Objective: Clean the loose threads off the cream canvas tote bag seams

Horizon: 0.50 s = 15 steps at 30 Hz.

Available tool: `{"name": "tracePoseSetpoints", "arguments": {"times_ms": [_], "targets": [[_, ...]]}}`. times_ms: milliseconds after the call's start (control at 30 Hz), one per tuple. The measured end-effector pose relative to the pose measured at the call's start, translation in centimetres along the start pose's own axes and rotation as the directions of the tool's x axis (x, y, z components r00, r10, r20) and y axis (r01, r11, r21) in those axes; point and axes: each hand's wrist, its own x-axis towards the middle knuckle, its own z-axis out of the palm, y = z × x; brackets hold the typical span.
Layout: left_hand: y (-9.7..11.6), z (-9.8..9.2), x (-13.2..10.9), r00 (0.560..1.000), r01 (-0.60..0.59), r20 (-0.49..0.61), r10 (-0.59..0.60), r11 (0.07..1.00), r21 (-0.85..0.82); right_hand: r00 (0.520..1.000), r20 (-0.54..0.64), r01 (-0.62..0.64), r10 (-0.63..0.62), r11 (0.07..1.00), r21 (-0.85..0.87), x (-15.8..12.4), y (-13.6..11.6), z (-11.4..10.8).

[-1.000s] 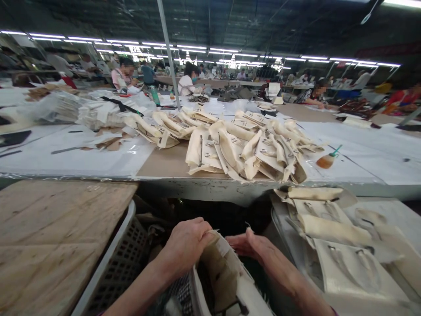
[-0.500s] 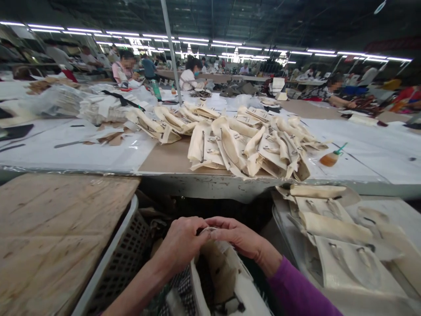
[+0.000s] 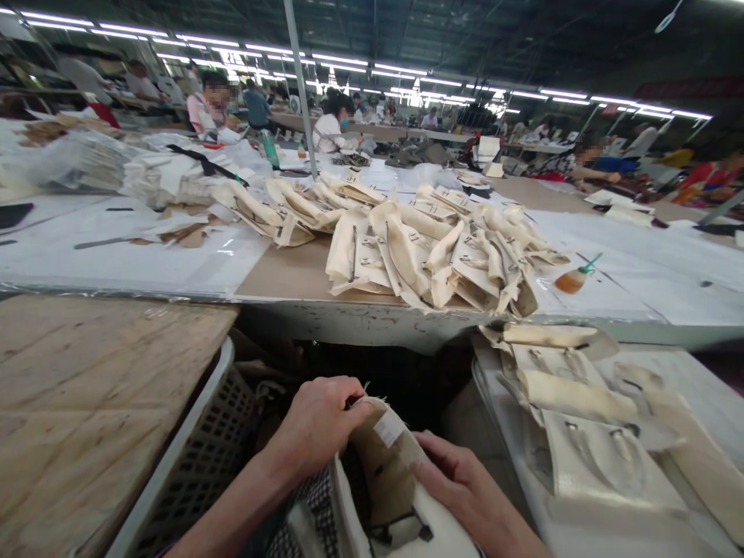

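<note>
A cream-coloured bag piece [image 3: 387, 484] stands open toward me at the bottom centre, with a small white label inside its far wall and dark straps lower down. My left hand [image 3: 325, 418] pinches its upper left rim between thumb and fingers. On the right rim lies my right hand [image 3: 456, 477], its thumb inside the wall and its fingers outside. Loose threads stick up from the far edge. Below my left forearm a checked cloth [image 3: 308, 508] shows.
Many cream bag pieces [image 3: 407, 256] are heaped on the long table [image 3: 284, 271]; more [image 3: 604, 449] lie at right. A glue bottle [image 3: 570, 280] stands nearby. At left are a brown board [image 3: 98, 403] and a plastic basket [image 3: 191, 457]. People sit farther back.
My right hand has left the far rim beside my left hand and moved down along the right side. The white label now shows. The view has shifted slightly.
</note>
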Motion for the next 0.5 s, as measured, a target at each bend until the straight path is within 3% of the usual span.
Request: {"name": "tracePoseSetpoints", "arguments": {"times_ms": [100, 200, 400, 500], "targets": [[0.09, 0.15, 0.06, 1.000, -0.002, 0.000, 0.002, 1.000, 0.019, 0.996, -0.070, 0.035, -0.063, 0.937, -0.347, -0.99, -0.13, 0.34], [0.28, 0.20, 0.12, 1.000, 0.004, -0.002, -0.004, 1.000, 0.026, 0.988, -0.063, 0.084, -0.144, 0.823, -0.561, -1.35, 0.08, 0.27], [0.16, 0.24, 0.02, 1.000, -0.012, -0.002, 0.012, 1.000, 0.024, 0.961, -0.052, 0.189, -0.272, 0.783, -0.593, -1.12, 0.40, 0.36], [-0.11, 0.24, 0.03, 0.995, -0.092, 0.032, 0.090, 0.994, 0.066, 0.947, -0.034, 0.235, -0.319, 0.762, -0.603, -0.67, 0.59, 0.66]]}}
